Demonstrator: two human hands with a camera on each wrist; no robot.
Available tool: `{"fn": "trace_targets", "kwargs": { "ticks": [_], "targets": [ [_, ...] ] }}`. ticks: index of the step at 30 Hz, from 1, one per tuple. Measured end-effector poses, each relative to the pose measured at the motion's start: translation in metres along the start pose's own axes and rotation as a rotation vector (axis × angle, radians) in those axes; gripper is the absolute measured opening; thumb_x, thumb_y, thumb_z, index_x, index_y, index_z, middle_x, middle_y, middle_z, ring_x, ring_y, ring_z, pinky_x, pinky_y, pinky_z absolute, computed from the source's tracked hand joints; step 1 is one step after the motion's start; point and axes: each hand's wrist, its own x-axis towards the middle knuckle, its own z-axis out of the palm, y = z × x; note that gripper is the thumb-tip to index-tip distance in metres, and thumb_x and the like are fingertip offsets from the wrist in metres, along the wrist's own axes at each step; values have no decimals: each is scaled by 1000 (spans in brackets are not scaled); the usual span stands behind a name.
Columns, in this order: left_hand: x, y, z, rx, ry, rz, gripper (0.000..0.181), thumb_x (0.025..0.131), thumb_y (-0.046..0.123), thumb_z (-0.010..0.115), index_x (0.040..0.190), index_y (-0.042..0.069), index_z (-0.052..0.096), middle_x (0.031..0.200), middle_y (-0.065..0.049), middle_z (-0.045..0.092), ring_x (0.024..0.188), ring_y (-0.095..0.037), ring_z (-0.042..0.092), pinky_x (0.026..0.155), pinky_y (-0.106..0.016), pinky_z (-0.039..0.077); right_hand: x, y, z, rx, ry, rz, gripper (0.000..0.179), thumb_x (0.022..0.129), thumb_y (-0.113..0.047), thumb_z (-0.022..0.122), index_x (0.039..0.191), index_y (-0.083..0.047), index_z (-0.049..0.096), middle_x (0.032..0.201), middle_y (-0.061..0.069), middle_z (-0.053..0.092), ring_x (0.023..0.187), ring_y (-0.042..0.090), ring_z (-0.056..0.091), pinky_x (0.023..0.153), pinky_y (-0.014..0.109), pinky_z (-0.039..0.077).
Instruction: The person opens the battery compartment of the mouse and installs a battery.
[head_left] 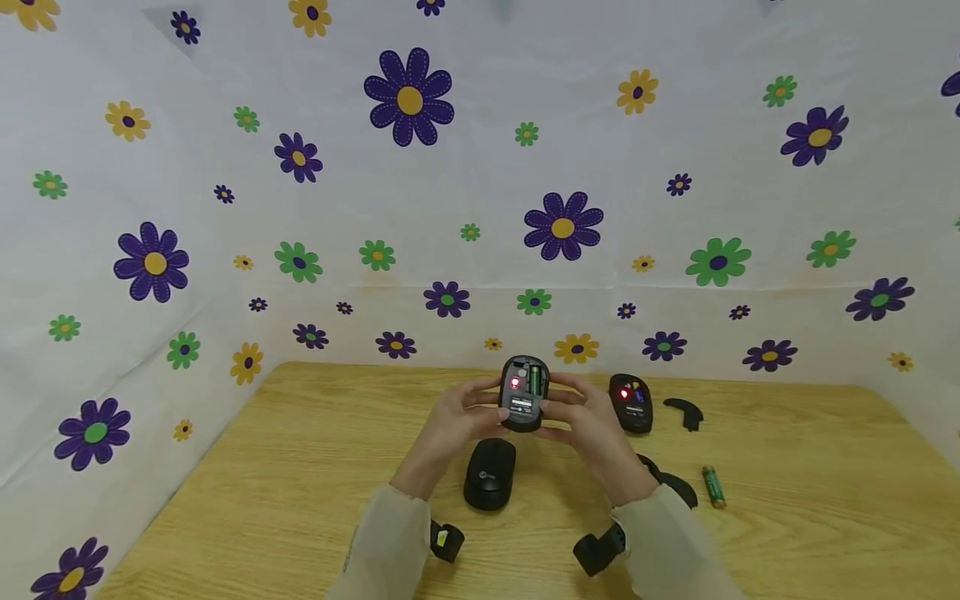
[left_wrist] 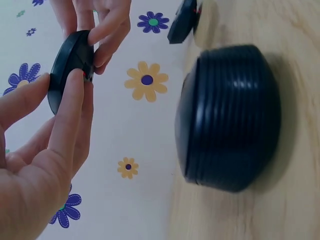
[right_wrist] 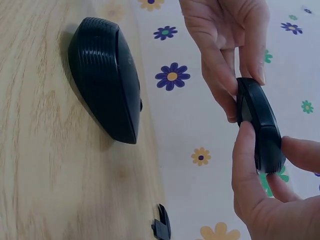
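My left hand (head_left: 456, 410) and right hand (head_left: 588, 417) hold a black computer mouse (head_left: 519, 417) between them, above the table. Its underside faces the head camera, showing a red light and a green battery in an uncovered compartment. In the left wrist view, thumb and fingers of the left hand (left_wrist: 45, 165) pinch the mouse (left_wrist: 65, 62) by its side. The right wrist view has the right hand (right_wrist: 280, 205) gripping one end of that mouse (right_wrist: 262, 117). Just below the hands, another black mouse (head_left: 490, 475) rests on the table, top side up.
Right of the hands lies a third mouse (head_left: 633, 417), underside up, its red light on. Near it are a black curved piece (head_left: 685, 414), a loose green battery (head_left: 713, 487) and another black piece (head_left: 677, 487), partly behind the right arm. A flowered cloth (head_left: 480, 167) stands behind the wooden table (head_left: 300, 467).
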Motion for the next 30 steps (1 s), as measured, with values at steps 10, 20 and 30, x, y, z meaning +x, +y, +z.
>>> {"fn": "trace_targets", "kwargs": {
  "ticks": [10,20,30],
  "targets": [
    [15,-5,-6,9,74,-33,53,93,-2,68,143,-5,51,128,-24,61,100,-28,70,87,-41,60,19,10,13,39,85,9,34,99,2,60,131,10,53,128,24,56,100,25,65,83,34,62],
    [29,-11,-10,31,136,-63,44,93,-2,69,135,-7,58,124,-23,64,101,-30,71,85,-37,61,33,16,17,38,85,52,37,96,6,61,132,12,51,127,26,58,103,29,66,88,36,60],
    [41,-21,-10,60,157,-141,42,92,-6,68,132,-11,56,125,-26,62,95,-30,71,84,-43,61,43,26,16,-19,63,69,44,90,13,61,134,14,51,115,26,62,92,23,67,90,40,59]
  ]
}}
